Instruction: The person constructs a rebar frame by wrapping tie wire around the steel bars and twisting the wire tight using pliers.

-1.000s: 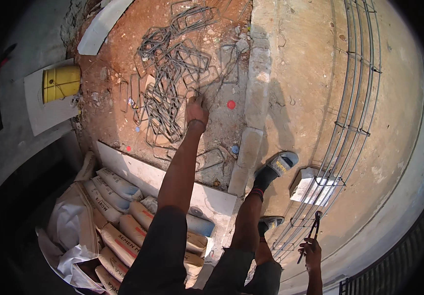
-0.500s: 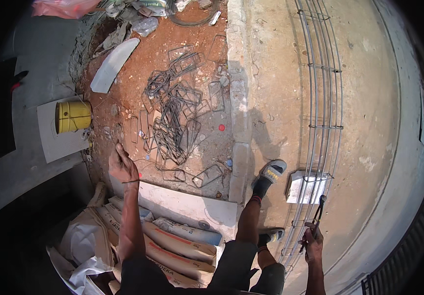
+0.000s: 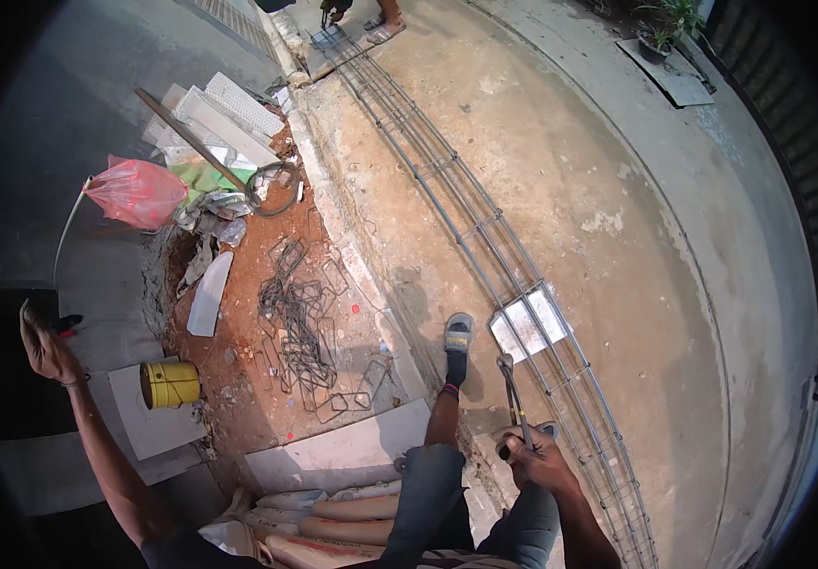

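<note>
My right hand (image 3: 534, 462) is closed round the handles of a pair of pincers (image 3: 511, 384), whose rounded jaws point away from me. Just right of it runs a long rebar cage (image 3: 466, 220) of thin steel bars joined by ties. A pale, shiny slab (image 3: 534, 327) lies under the cage, past the pincers. My left hand (image 3: 46, 349) is stretched far out to the left, fingers extended, holding nothing. Nearest to it is a yellow bucket (image 3: 172, 384). Bent wire stirrups (image 3: 300, 327) lie heaped on red soil between my hands.
Another person's hand (image 3: 336, 11) is by the cage's far end. Filled sacks (image 3: 352, 520) lie close before me behind a pale board (image 3: 338, 444). At the left are a pink plastic bag (image 3: 138, 192), a wire coil (image 3: 273, 188) and stacked panels (image 3: 229, 123). A potted plant (image 3: 655, 43) stands far right.
The view has swung, showing more of the cage's far end and another person there. My left hand has moved farther out to the left. My right hand still holds the pincers.
</note>
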Motion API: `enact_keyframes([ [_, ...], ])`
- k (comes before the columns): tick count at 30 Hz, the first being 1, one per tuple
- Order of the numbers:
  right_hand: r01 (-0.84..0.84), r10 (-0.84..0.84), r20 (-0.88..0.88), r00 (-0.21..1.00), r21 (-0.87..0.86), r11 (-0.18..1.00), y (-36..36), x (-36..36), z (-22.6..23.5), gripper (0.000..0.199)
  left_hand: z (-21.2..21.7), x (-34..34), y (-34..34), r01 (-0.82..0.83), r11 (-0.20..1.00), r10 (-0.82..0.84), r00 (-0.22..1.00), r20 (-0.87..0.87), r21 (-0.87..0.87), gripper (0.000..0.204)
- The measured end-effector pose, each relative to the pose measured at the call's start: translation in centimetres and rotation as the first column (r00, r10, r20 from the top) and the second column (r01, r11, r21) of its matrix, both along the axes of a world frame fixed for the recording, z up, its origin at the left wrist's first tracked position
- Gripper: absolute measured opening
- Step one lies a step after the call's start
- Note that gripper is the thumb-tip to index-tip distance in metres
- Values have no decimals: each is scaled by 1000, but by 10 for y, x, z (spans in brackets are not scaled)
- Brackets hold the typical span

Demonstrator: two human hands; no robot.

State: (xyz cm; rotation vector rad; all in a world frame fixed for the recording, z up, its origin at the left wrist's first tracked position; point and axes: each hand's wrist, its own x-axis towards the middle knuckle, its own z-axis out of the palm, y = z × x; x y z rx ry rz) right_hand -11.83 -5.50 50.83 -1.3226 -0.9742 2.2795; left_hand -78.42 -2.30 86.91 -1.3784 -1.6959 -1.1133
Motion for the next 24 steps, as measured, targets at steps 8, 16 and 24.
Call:
enact_keyframes([
  [8, 512, -523, -183, 832, -105, 852, -49, 67, 80, 34, -68, 365, 2, 356, 505, -277, 930, 243, -786, 28],
  [16, 883, -817, -445, 366, -111, 456, -35, 106, 153, 38, -207, 605, -34, 825, -555, 534, 252, 807, 110, 34],
  [24, 955, -795, -576, -190, -295, -15, -79, 217, 178, 41, -252, 647, -79, 867, -326, 518, -171, 838, 378, 31],
])
